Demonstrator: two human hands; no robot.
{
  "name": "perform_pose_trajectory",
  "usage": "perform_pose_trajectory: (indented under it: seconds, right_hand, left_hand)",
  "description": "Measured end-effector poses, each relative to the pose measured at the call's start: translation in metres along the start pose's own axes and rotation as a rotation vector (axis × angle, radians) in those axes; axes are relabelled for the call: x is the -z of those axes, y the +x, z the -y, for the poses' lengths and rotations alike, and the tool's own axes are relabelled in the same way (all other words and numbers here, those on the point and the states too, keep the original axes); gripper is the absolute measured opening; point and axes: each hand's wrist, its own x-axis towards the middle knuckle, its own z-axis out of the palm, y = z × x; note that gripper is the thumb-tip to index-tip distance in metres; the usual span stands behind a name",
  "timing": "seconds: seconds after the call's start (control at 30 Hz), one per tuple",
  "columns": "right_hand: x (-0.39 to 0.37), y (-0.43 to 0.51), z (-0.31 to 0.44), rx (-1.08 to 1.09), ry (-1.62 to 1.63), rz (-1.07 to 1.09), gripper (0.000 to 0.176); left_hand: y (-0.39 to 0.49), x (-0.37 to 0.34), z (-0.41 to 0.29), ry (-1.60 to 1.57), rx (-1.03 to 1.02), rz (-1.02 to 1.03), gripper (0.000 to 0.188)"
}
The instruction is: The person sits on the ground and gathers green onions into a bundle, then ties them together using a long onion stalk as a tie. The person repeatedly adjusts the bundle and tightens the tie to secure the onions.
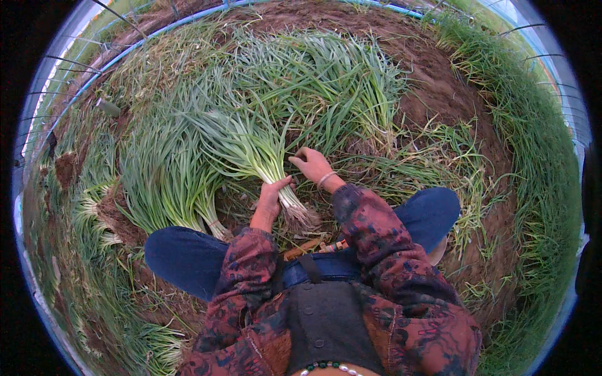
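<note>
A bunch of long-leaved green onion plants (270,164) is gripped around its pale stems by my left hand (272,195), its roots hanging towards my lap and its leaves fanned out ahead. Just right of that bunch is my right hand (311,163), raised with bent fingers; nothing plainly shows in it. A banded bunch (212,221) lies by my left knee, beside a large heap of leafy plants (164,174). Another big pile of the plants (324,80) lies ahead, with its roots (383,136) towards the right.
Loose leaves and stems (418,164) litter the soil on my right. Standing green plants (531,141) grow along the right side. More rooted bunches (110,211) lie at the left, and a grey pipe end (108,107) sticks up beyond. A blue pipe (188,21) curves along the far edge.
</note>
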Motion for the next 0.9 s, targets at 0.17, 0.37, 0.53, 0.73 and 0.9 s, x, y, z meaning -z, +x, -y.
perform_pose_trajectory:
  seconds: [0.17,0.37,0.53,0.73,0.9]
  right_hand:
    - [-0.033,0.037,-0.032,0.065,0.462,0.092,0.038]
    - [-0.025,0.035,-0.009,0.259,0.109,0.150,0.036]
    - [-0.024,0.047,-0.008,0.396,-0.141,-0.044,0.018]
    - [0.054,0.054,-0.090,-0.053,0.049,-0.707,0.021]
    - [0.140,0.035,-0.198,-0.489,-0.243,-0.691,0.035]
  left_hand:
    - [0.000,-0.003,0.007,0.025,0.021,0.022,0.024]
    - [-0.005,0.002,0.001,-0.010,0.123,0.020,0.021]
    - [0.002,0.014,0.004,-0.078,0.129,0.129,0.030]
    - [-0.020,-0.018,-0.040,-0.322,-0.103,0.140,0.035]
    - [-0.016,-0.005,-0.092,-0.549,-0.233,0.513,0.026]
